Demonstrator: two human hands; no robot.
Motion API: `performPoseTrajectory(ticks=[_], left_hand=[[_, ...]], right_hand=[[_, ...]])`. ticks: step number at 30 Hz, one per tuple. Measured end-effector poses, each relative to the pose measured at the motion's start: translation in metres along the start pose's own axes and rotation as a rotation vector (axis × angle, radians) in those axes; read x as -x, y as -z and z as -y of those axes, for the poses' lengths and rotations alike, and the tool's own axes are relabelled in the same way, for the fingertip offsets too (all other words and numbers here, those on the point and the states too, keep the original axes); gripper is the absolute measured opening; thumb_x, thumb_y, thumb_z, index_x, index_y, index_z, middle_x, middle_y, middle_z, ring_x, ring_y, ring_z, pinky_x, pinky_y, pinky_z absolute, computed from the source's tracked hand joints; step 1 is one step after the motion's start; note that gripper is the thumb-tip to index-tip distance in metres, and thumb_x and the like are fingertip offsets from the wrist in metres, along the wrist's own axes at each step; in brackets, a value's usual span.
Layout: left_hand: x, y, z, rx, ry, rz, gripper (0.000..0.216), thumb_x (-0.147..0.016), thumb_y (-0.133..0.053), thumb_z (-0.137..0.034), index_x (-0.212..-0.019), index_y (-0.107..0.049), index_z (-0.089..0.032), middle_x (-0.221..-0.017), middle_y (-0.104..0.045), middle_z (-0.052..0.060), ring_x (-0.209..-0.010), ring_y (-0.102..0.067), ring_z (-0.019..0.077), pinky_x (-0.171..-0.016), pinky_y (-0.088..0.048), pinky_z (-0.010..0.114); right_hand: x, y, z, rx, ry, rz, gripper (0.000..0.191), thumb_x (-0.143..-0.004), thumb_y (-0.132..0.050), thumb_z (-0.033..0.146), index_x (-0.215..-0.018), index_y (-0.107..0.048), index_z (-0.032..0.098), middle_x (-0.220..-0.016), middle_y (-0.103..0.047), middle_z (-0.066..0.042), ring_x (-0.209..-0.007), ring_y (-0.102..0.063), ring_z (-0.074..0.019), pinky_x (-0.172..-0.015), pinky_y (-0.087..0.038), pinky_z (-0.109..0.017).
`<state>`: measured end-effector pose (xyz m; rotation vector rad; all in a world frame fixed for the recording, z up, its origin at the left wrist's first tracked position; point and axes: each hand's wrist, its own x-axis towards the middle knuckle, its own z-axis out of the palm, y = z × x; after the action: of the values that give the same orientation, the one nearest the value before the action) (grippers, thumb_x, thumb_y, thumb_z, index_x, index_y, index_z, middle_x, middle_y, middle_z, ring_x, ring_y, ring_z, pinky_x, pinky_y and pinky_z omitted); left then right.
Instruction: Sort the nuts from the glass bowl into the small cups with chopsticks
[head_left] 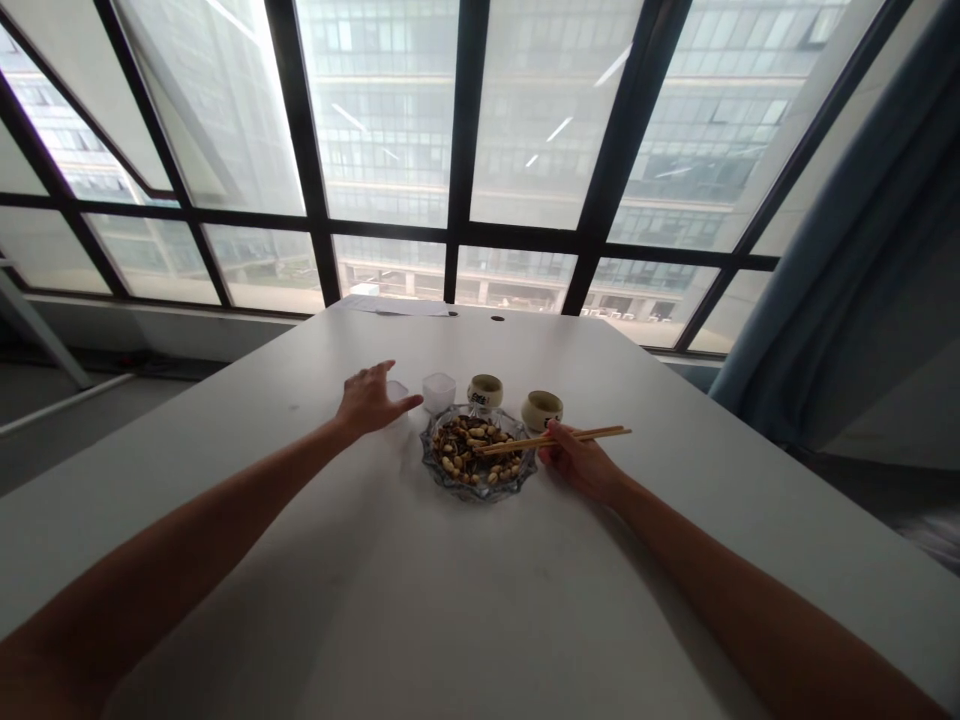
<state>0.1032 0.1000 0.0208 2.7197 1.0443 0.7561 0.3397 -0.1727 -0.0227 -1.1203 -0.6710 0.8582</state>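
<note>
A glass dish [433,462] full of peanuts and dark bits sits mid-table. My right hand [577,462] is closed on a pair of wooden chopsticks [551,440], whose tips reach over the dish from the right. My left hand [371,400] hovers open just left of the dish, fingers spread over a small clear plastic cup [397,389] that it partly hides. A second clear plastic cup [439,391] stands behind the dish. Two small ceramic cups, one [485,391] beside the plastic cup and one [541,408] further right, stand behind the dish too.
The white table [420,600] ends at a large black-framed window [465,150]. Papers [397,305] lie at its far edge. A blue curtain [847,270] hangs at the right.
</note>
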Motion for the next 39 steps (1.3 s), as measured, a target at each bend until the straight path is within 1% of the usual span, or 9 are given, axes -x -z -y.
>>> performPoseTrajectory(ticks=[3, 9, 18, 21, 23, 28, 32, 36, 39], left_hand=[[-0.015, -0.003, -0.026, -0.077, -0.108, 0.081, 0.085, -0.08, -0.056, -0.071, -0.144, -0.04, -0.016, -0.139, -0.059, 0.018, -0.129, -0.053, 0.036, -0.11, -0.033, 0.05], [-0.043, -0.018, -0.053, -0.04, -0.086, 0.215, 0.083, -0.08, -0.064, -0.053, -0.147, -0.032, -0.018, -0.131, -0.064, 0.016, -0.121, -0.059, 0.0343, -0.102, -0.042, 0.049], [-0.036, -0.014, -0.045, -0.097, -0.669, -0.046, 0.068, -0.079, -0.059, -0.021, -0.144, -0.041, -0.021, -0.138, -0.058, 0.011, -0.125, -0.052, 0.0302, -0.107, -0.039, 0.047], [-0.034, -0.013, -0.049, -0.084, -0.617, -0.05, 0.067, -0.08, -0.059, -0.024, -0.144, -0.04, -0.02, -0.139, -0.057, 0.012, -0.126, -0.052, 0.0302, -0.108, -0.038, 0.047], [-0.037, -0.011, -0.052, -0.068, -0.463, -0.013, 0.071, -0.08, -0.061, -0.031, -0.145, -0.038, -0.019, -0.134, -0.061, 0.013, -0.122, -0.056, 0.0314, -0.108, -0.038, 0.048], [-0.055, -0.003, -0.063, -0.077, -0.006, 0.345, 0.084, -0.076, -0.063, -0.045, -0.148, -0.03, -0.019, -0.135, -0.061, 0.016, -0.124, -0.057, 0.0332, -0.102, -0.043, 0.048], [-0.069, -0.005, -0.086, -0.111, -0.102, 0.366, 0.082, -0.077, -0.061, -0.053, -0.148, -0.033, -0.021, -0.154, -0.043, 0.016, -0.142, -0.039, 0.0339, -0.114, -0.029, 0.051], [-0.074, -0.022, -0.12, -0.1, -0.277, 0.437, 0.082, -0.08, -0.056, -0.063, -0.147, -0.037, -0.019, -0.153, -0.045, 0.017, -0.143, -0.038, 0.0339, -0.119, -0.017, 0.055], [-0.077, -0.036, -0.138, -0.159, -0.254, 0.504, 0.085, -0.075, -0.061, -0.066, -0.143, -0.044, -0.016, -0.146, -0.052, 0.021, -0.139, -0.043, 0.0377, -0.117, -0.017, 0.058]], right_hand=[[0.001, -0.003, 0.001, -0.027, -0.007, -0.03, 0.042, -0.058, -0.09, 0.055, -0.065, -0.07, 0.018, -0.056, -0.064, 0.002, -0.052, -0.058, -0.0107, -0.05, -0.046, -0.025], [0.002, -0.005, 0.002, -0.021, -0.016, 0.003, 0.043, -0.057, -0.089, 0.056, -0.064, -0.071, 0.018, -0.053, -0.063, 0.001, -0.052, -0.057, -0.0104, -0.051, -0.046, -0.024], [0.0, -0.002, -0.001, -0.031, 0.001, 0.011, 0.042, -0.062, -0.088, 0.055, -0.067, -0.069, 0.018, -0.058, -0.063, 0.001, -0.054, -0.057, -0.0111, -0.053, -0.045, -0.025], [0.0, -0.003, -0.001, -0.027, 0.014, 0.015, 0.042, -0.062, -0.088, 0.055, -0.066, -0.069, 0.018, -0.057, -0.062, 0.001, -0.054, -0.057, -0.011, -0.053, -0.046, -0.025], [0.0, -0.003, -0.001, -0.015, 0.014, 0.014, 0.042, -0.062, -0.088, 0.056, -0.066, -0.068, 0.019, -0.057, -0.062, 0.001, -0.053, -0.057, -0.0111, -0.052, -0.046, -0.026], [0.0, -0.004, 0.0, -0.026, 0.0, -0.003, 0.043, -0.058, -0.09, 0.055, -0.066, -0.068, 0.018, -0.057, -0.063, 0.001, -0.052, -0.057, -0.0107, -0.051, -0.046, -0.025], [0.001, -0.006, 0.001, -0.027, -0.002, -0.001, 0.044, -0.058, -0.09, 0.056, -0.065, -0.069, 0.018, -0.055, -0.063, 0.001, -0.051, -0.056, -0.0109, -0.05, -0.045, -0.025], [0.002, -0.007, 0.001, -0.032, 0.003, -0.021, 0.043, -0.059, -0.089, 0.056, -0.065, -0.069, 0.018, -0.056, -0.064, 0.001, -0.052, -0.058, -0.0115, -0.051, -0.047, -0.025], [0.003, -0.007, 0.0, -0.028, 0.009, -0.03, 0.044, -0.059, -0.089, 0.057, -0.065, -0.07, 0.018, -0.056, -0.064, 0.001, -0.052, -0.058, -0.0114, -0.051, -0.047, -0.025]])
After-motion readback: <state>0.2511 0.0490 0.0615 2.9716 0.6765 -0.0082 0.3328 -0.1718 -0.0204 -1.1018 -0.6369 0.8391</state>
